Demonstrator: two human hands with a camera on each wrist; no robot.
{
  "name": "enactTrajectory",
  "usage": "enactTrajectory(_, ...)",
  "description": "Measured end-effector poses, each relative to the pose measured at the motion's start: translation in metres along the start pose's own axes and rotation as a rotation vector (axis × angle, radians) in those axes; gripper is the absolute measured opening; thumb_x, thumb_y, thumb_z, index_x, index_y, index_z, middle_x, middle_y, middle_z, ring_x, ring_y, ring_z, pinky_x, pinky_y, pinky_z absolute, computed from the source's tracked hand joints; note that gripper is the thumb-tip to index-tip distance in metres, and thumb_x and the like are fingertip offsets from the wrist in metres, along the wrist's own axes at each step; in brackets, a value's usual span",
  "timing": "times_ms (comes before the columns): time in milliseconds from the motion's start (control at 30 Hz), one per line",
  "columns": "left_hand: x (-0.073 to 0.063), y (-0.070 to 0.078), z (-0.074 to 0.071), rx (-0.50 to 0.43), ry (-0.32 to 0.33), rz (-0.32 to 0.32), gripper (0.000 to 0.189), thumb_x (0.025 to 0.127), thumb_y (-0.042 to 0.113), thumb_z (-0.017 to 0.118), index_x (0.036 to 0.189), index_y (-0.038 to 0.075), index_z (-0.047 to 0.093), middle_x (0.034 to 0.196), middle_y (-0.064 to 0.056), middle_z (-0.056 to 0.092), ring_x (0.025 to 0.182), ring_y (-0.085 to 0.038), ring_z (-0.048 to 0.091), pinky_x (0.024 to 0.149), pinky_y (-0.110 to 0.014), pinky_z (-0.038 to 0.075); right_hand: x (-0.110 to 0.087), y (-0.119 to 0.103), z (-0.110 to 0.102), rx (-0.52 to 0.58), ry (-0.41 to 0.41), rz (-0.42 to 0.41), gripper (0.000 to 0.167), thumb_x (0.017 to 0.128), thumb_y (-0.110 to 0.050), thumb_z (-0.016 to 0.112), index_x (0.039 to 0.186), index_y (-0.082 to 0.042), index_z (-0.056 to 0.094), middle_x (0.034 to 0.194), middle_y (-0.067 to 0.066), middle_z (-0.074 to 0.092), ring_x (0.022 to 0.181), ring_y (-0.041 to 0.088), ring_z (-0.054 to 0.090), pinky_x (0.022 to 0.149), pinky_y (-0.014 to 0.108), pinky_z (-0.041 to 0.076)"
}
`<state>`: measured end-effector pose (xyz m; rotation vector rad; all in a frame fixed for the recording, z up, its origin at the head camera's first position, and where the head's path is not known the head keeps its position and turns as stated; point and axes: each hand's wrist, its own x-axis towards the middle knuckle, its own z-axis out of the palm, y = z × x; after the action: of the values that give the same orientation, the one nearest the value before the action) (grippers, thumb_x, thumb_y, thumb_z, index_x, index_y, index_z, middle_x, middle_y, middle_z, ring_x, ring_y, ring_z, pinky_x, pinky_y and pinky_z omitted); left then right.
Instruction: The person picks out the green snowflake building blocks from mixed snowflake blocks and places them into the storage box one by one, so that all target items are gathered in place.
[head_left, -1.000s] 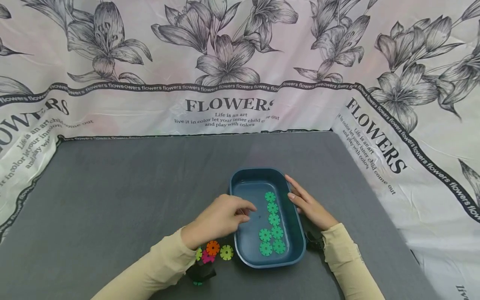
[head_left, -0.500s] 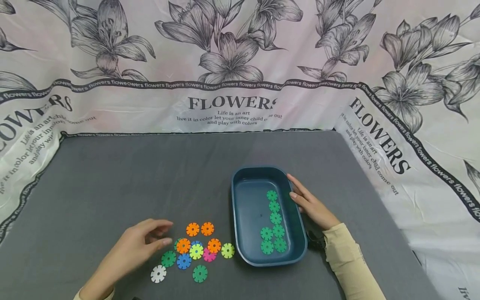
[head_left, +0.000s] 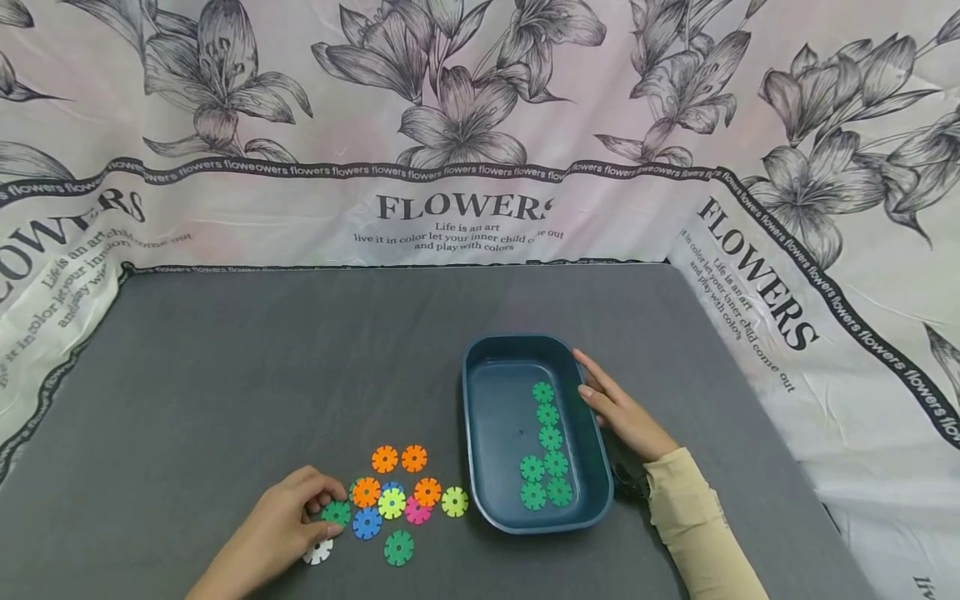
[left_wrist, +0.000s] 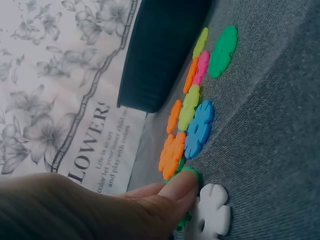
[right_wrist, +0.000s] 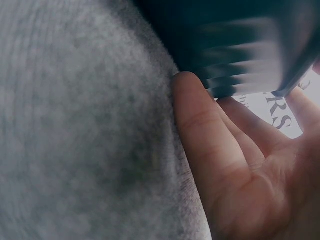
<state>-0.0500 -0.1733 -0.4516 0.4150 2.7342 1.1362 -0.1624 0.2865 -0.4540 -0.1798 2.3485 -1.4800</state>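
My left hand pinches a green snowflake disc at the left of a loose group on the table. In the left wrist view the thumb covers most of that disc, beside a white disc. My right hand rests with fairly straight fingers against the right side of a blue rectangular tray. The right wrist view shows its fingers touching the tray's outer wall. Several green discs lie along the right part of the tray floor.
Orange discs, blue discs, yellow discs, a pink disc and another green disc lie left of the tray, some overlapping. A grey cloth covers the table; a flower-printed curtain stands behind.
My left hand has moved from over the tray, leftward and down to the loose discs, and now pinches a green one. The right hand stays at the tray.
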Motion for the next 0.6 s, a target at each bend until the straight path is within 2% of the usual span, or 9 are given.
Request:
enactTrajectory(67, 0.002, 0.001, -0.002, -0.004, -0.015, -0.017, 0.03, 0.071, 0.01, 0.083, 0.089, 0.021, 0.062, 0.085, 0.009, 0.051, 0.074, -0.001, 0.046, 0.061, -0.02, 0.045, 0.001, 0.0, 0.0, 0.002, -0.002, -0.002, 0.053, 0.101, -0.044, 0.043, 0.147, -0.053, 0.018, 0.16, 0.009, 0.012, 0.144, 0.039, 0.017, 0.1, 0.068, 0.032)
enactTrajectory(200, 0.006, 0.002, -0.005, -0.042, -0.038, -0.104, 0.027, 0.074, 0.009, 0.08, 0.087, 0.02, 0.06, 0.084, 0.009, 0.057, 0.072, 0.0, 0.051, 0.061, -0.02, 0.047, 0.002, -0.001, 0.0, -0.01, -0.005, -0.005, 0.054, 0.101, -0.044, 0.043, 0.147, -0.053, 0.017, 0.16, 0.01, 0.012, 0.144, 0.04, 0.018, 0.099, 0.068, 0.033)
enactTrajectory(333, 0.013, 0.0, -0.007, -0.117, -0.018, -0.167, 0.02, 0.079, 0.008, 0.076, 0.09, 0.018, 0.064, 0.084, 0.007, 0.065, 0.072, -0.001, 0.059, 0.063, -0.022, 0.051, 0.001, -0.002, -0.001, -0.016, -0.002, -0.004, 0.054, 0.101, -0.044, 0.043, 0.147, -0.052, 0.017, 0.16, 0.01, 0.013, 0.144, 0.04, 0.018, 0.099, 0.068, 0.033)
enactTrajectory(500, 0.034, 0.007, -0.017, -0.382, -0.016, -0.262, 0.021, 0.086, 0.009, 0.071, 0.104, 0.004, 0.064, 0.092, -0.006, 0.069, 0.076, -0.012, 0.067, 0.067, -0.027, 0.055, 0.0, -0.002, -0.001, -0.014, 0.001, -0.006, 0.054, 0.101, -0.043, 0.043, 0.148, -0.05, 0.017, 0.159, 0.012, 0.014, 0.143, 0.041, 0.02, 0.098, 0.066, 0.035)
enactTrajectory(600, 0.053, 0.021, -0.027, -0.529, -0.033, -0.255, 0.027, 0.09, 0.009, 0.066, 0.113, -0.002, 0.059, 0.102, -0.014, 0.067, 0.085, -0.021, 0.069, 0.075, -0.032, 0.057, 0.0, -0.001, 0.0, -0.004, 0.006, -0.005, 0.054, 0.101, -0.043, 0.043, 0.148, -0.05, 0.018, 0.159, 0.014, 0.015, 0.142, 0.041, 0.021, 0.098, 0.065, 0.037)
